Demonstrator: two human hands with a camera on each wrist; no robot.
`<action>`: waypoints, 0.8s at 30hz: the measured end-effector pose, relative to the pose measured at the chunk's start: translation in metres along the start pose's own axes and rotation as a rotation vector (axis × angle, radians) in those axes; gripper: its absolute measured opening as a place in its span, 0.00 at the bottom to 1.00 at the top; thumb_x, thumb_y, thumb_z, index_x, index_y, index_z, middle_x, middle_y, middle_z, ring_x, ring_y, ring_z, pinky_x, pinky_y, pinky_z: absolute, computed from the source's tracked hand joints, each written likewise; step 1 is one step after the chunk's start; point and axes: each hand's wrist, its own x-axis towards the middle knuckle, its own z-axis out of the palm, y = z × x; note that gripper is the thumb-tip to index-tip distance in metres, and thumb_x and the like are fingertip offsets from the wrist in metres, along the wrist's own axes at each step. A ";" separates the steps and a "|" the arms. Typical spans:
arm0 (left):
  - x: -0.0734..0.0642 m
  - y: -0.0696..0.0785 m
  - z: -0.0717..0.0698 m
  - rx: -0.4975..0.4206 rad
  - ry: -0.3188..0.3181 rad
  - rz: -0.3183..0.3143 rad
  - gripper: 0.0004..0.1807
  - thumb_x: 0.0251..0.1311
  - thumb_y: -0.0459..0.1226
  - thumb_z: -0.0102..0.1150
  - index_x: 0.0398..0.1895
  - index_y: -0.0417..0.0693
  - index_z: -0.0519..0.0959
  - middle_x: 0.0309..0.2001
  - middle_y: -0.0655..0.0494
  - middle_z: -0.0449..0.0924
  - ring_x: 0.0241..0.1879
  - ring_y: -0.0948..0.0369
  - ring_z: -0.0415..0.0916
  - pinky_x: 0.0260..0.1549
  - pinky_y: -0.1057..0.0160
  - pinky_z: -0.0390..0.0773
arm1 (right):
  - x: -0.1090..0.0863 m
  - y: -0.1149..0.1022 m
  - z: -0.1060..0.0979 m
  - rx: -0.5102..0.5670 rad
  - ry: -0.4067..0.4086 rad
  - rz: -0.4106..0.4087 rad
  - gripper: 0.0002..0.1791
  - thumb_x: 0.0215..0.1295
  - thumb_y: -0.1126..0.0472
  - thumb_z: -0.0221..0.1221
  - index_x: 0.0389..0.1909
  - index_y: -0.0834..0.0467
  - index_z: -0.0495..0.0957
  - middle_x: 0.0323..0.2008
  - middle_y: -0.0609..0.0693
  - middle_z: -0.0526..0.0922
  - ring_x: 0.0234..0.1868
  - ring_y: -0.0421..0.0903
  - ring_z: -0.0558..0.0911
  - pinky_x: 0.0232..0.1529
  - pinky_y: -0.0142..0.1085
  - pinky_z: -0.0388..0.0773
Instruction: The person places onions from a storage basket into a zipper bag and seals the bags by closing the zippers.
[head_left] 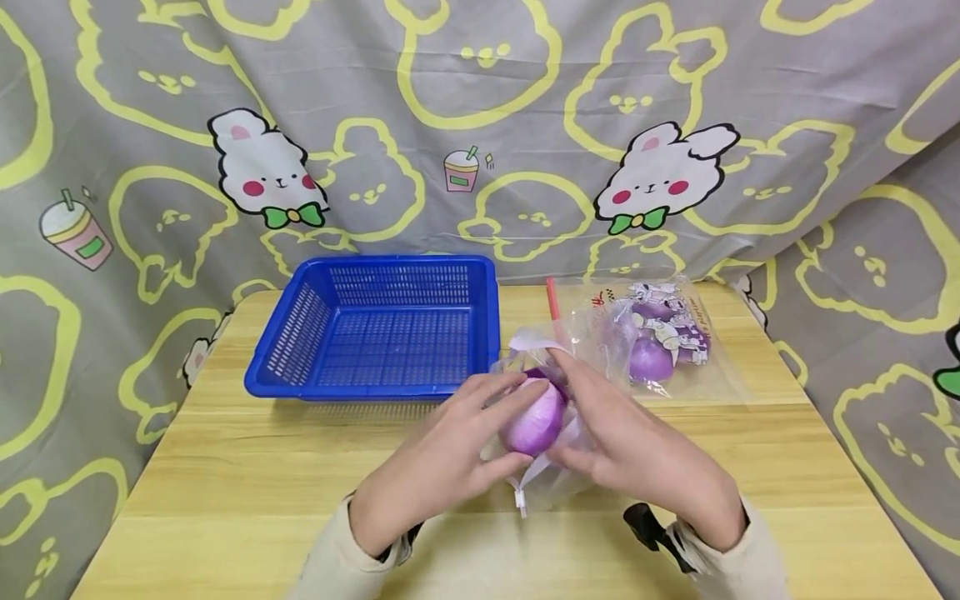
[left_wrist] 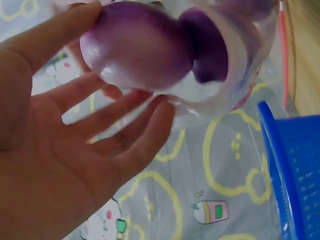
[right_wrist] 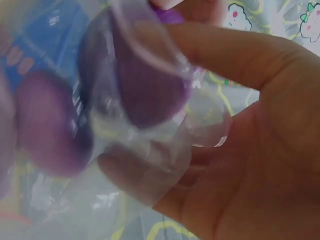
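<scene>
My left hand holds a purple onion, pale and streaked on top, between thumb and fingers. In the left wrist view the onion lies at the mouth of a clear plastic bag, with another dark purple piece just inside. My right hand grips this bag at its opening, its thumb lying along the rim. Through the plastic, the right wrist view shows a dark purple onion and a lighter one. The bag's white zip slider hangs below my hands.
A blue plastic basket with slotted walls stands to the left of my hands. At the back right lies clear printed plastic with a red strip and purple onions showing through. A patterned curtain hangs behind the wooden table.
</scene>
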 end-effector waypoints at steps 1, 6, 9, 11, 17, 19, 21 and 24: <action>0.000 0.001 0.002 0.036 0.005 0.011 0.39 0.59 0.49 0.69 0.73 0.56 0.67 0.68 0.52 0.69 0.67 0.55 0.65 0.65 0.54 0.68 | 0.000 -0.002 0.001 -0.013 -0.007 -0.006 0.55 0.56 0.60 0.72 0.77 0.61 0.46 0.71 0.58 0.65 0.70 0.53 0.67 0.66 0.50 0.68; 0.002 0.009 0.010 0.182 0.045 0.073 0.39 0.59 0.48 0.69 0.72 0.47 0.67 0.66 0.49 0.73 0.62 0.53 0.69 0.68 0.57 0.64 | -0.001 -0.009 0.007 -0.094 -0.022 -0.018 0.55 0.54 0.65 0.72 0.77 0.64 0.48 0.74 0.61 0.59 0.74 0.55 0.60 0.70 0.50 0.60; 0.003 0.013 0.013 0.228 0.076 0.072 0.39 0.58 0.45 0.69 0.71 0.43 0.67 0.65 0.45 0.72 0.62 0.50 0.71 0.67 0.55 0.67 | -0.002 -0.013 0.010 -0.117 -0.013 -0.019 0.55 0.52 0.70 0.69 0.77 0.64 0.46 0.75 0.61 0.56 0.75 0.55 0.58 0.71 0.51 0.59; 0.003 0.014 0.015 0.246 0.095 0.047 0.39 0.56 0.43 0.70 0.70 0.42 0.68 0.65 0.43 0.72 0.63 0.48 0.72 0.65 0.53 0.69 | -0.002 -0.015 0.011 -0.107 -0.008 -0.015 0.57 0.50 0.73 0.66 0.78 0.62 0.43 0.76 0.61 0.53 0.75 0.55 0.57 0.71 0.51 0.58; 0.003 0.015 0.022 0.244 0.095 0.031 0.33 0.53 0.44 0.69 0.63 0.41 0.74 0.58 0.44 0.76 0.59 0.51 0.74 0.60 0.56 0.74 | 0.001 -0.023 0.018 -0.057 0.063 -0.108 0.58 0.45 0.77 0.61 0.79 0.57 0.45 0.77 0.55 0.53 0.75 0.50 0.58 0.73 0.43 0.55; 0.004 0.013 0.027 0.238 0.074 0.042 0.30 0.54 0.45 0.68 0.59 0.42 0.77 0.56 0.46 0.76 0.57 0.53 0.74 0.62 0.58 0.72 | 0.003 -0.027 0.022 -0.056 0.096 -0.181 0.57 0.43 0.77 0.60 0.78 0.59 0.46 0.76 0.54 0.56 0.74 0.50 0.60 0.74 0.39 0.52; 0.006 0.009 0.030 0.230 0.061 0.038 0.27 0.55 0.46 0.67 0.57 0.44 0.78 0.55 0.49 0.76 0.57 0.54 0.72 0.64 0.59 0.69 | 0.003 -0.031 0.025 -0.068 0.112 -0.239 0.56 0.42 0.77 0.58 0.78 0.61 0.47 0.76 0.55 0.56 0.73 0.51 0.60 0.75 0.36 0.49; 0.008 0.005 0.035 0.212 0.070 0.007 0.25 0.55 0.47 0.67 0.54 0.44 0.80 0.54 0.50 0.78 0.56 0.54 0.72 0.64 0.59 0.68 | 0.001 -0.037 0.026 -0.091 0.108 -0.265 0.55 0.43 0.77 0.56 0.78 0.63 0.47 0.76 0.55 0.55 0.74 0.51 0.60 0.75 0.33 0.45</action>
